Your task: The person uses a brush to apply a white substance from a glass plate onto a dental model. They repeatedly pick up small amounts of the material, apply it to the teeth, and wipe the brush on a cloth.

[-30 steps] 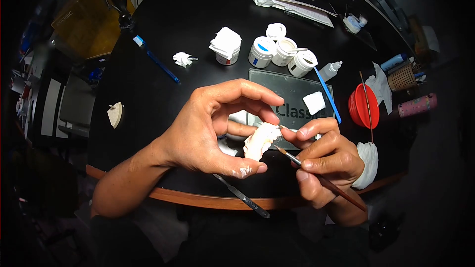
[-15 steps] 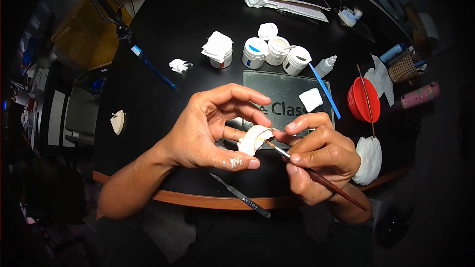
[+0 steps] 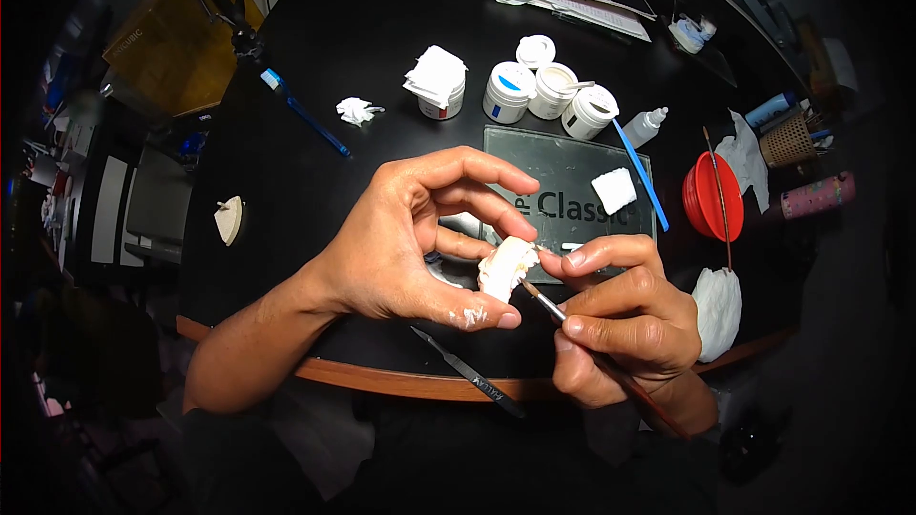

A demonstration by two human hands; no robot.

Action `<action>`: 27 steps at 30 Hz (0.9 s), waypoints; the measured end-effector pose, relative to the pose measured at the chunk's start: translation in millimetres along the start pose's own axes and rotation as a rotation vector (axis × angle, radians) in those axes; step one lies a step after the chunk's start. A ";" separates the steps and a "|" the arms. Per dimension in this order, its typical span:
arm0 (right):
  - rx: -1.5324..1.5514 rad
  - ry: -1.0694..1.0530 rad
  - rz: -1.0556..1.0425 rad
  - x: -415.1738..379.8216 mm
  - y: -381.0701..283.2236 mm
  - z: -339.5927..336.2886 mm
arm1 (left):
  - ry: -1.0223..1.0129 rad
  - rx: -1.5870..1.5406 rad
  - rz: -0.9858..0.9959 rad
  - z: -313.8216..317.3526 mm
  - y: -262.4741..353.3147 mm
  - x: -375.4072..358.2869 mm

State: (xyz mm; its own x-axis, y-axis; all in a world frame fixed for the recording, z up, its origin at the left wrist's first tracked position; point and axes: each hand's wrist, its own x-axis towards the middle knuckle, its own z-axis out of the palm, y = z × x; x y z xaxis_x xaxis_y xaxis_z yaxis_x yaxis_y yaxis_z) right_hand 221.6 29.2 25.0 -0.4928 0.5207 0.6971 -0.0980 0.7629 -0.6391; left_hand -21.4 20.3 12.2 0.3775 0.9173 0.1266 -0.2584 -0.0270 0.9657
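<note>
My left hand (image 3: 405, 234) curls its thumb and fingers round a small cream-white piece that looks like a dental model (image 3: 506, 269), held above the table. White powder marks the left thumb. In my right hand (image 3: 625, 324) is a thin paintbrush (image 3: 546, 302), gripped like a pen, with a dark red handle and a silver ferrule. Its dark tip is right at the jagged right edge of the model. The right index fingertip is also close to that edge. Behind both hands lies a glass slab (image 3: 572, 167) lettered "Classic", with a folded white pad (image 3: 614, 191) on it.
Several white jars (image 3: 509, 93) stand behind the slab, beside a dropper bottle (image 3: 649, 124). A red bowl (image 3: 711, 205) carries another brush (image 3: 718, 181). A blue toothbrush (image 3: 310, 119) lies left. Near the front edge rests a scalpel handle (image 3: 468, 372); a plaster piece (image 3: 228, 219) is far left.
The model has turned a little in the left hand, its edge now facing more to the right. The brush tip has shifted lower along that edge, and the handle is steeper. The camera view has shifted slightly.
</note>
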 end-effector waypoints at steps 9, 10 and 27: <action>-0.021 -0.017 -0.004 -0.2 -1.1 0.5 | -0.005 0.045 0.017 -1.1 -1.8 0.0; -0.021 -0.022 -0.002 -0.3 -1.2 0.6 | -0.003 0.044 0.018 -1.1 -1.9 -0.2; -0.042 -0.057 -0.028 -0.2 -2.4 0.4 | -0.008 0.052 0.021 -1.0 -0.3 0.1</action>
State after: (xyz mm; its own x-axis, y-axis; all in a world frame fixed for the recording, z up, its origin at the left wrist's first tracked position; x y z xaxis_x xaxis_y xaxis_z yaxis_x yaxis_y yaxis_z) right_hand 221.6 27.1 26.3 -0.5386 0.4770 0.6945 -0.0764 0.7933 -0.6041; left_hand -22.3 20.8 11.7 0.3798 0.9129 0.1491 -0.2197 -0.0676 0.9732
